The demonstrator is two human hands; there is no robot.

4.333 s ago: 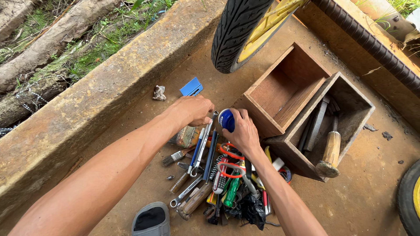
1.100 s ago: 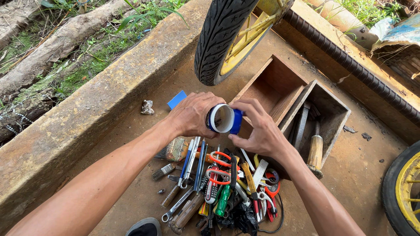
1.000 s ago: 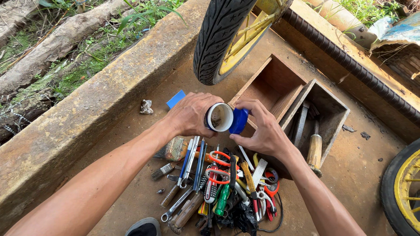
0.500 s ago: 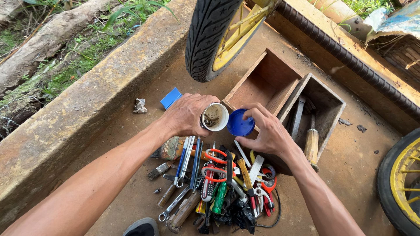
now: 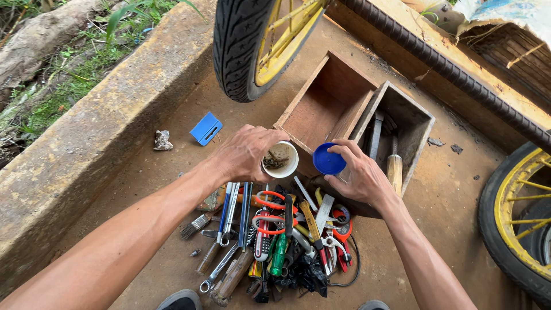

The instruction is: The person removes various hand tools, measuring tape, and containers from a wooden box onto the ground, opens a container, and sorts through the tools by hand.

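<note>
Hands up over the tool pile! Left hand is wrapped round a small white jar, grip closed about its wall, open mouth tipped toward the camera with brownish bits showing inside. Right hand pinches a blue lid by the rim, fingers curled shut on it, just beside the jar's mouth but apart from it. Both hang above the ground, in front of the wooden box. Below lie scissors, a green screwdriver, spanners and a brush; a hammer rests in the box's far compartment. The jar looks light, stiff and smooth-sided, so best held round the middle and kept level, as the contents may be loose. The lid is thin and light: an edge pinch suits it.
</note>
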